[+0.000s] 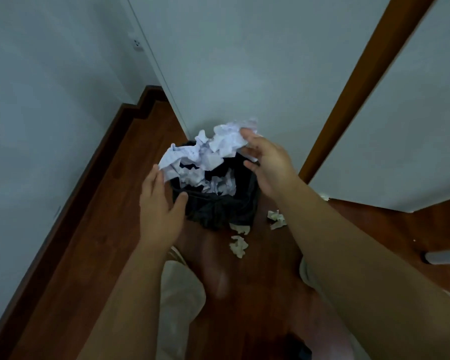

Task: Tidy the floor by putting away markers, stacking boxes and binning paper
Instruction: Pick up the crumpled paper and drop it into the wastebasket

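Over the bin (218, 209) by the floor's (102, 229) far wall edge, left hand (160, 209) and right hand (268, 165), fingers spread, flank crumpled paper (213, 149), scraps (238, 245) near the bin's base.

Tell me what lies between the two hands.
In the head view, crumpled white paper over the black bin lies between left hand and right hand.

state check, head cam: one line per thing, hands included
bin: upright on the floor, black liner, part filled with paper
crumpled paper: over the bin mouth, between the hands
left hand: open, fingers straight, beside the paper
right hand: fingers loosely spread, touching the paper's right end
paper scraps: loose on the floor by the bin
door: ajar
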{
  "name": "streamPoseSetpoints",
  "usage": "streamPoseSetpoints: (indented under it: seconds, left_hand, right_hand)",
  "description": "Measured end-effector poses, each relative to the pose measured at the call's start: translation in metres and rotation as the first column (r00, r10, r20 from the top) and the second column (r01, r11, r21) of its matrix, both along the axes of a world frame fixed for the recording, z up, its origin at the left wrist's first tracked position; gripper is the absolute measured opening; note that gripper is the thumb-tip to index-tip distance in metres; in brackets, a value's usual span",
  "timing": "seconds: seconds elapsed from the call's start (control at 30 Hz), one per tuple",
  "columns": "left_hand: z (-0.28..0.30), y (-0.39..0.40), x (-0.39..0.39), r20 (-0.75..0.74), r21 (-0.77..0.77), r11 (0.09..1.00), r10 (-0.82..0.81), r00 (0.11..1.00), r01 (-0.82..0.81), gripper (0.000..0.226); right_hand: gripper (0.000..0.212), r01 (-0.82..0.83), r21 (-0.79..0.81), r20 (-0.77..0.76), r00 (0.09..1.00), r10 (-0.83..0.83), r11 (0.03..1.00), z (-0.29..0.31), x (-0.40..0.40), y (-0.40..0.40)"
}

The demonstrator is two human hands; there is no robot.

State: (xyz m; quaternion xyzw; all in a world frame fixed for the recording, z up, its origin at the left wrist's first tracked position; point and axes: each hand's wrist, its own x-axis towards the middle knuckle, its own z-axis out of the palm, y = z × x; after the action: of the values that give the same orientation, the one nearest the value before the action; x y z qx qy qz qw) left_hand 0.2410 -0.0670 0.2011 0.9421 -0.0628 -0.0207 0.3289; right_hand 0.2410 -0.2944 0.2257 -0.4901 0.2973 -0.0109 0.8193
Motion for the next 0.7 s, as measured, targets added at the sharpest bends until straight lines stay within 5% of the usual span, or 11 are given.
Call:
streamPoseSetpoints:
  seconds: [0.13,0.43,0.57,0.7]
  left_hand:
    - [-0.012,-0.008,0.032,-0.074,0.110,0.989,-0.096,0.993,0.104,0.055]
    - [-0.096,-0.022,-0.031,-0.004,-0.170,0.980,0.107,0.994,-0.106,0.030]
    - [-0.167,-0.032,-0.077,-0.430,-0.141,0.899,0.321,0.844,-0.414,0.018]
    - [-0.236,-0.036,-0.101,-0.737,0.090,0.985,0.165,0.656,-0.146,0.032]
  right_hand:
    - [0.031,-0.085,-0.040,-0.163,0.984,0.077,0.996,-0.033,0.003,0.003]
    - [0.034,-0.051,-0.330,-0.492,0.862,-0.126,0.943,-0.126,-0.061,-0.073]
    - [0.037,-0.284,-0.419,-0.639,0.767,-0.059,0.862,-0.165,-0.079,-0.098]
    - [0.042,-0.587,-0.470,-0.754,0.655,0.046,0.659,-0.229,-0.090,-0.135]
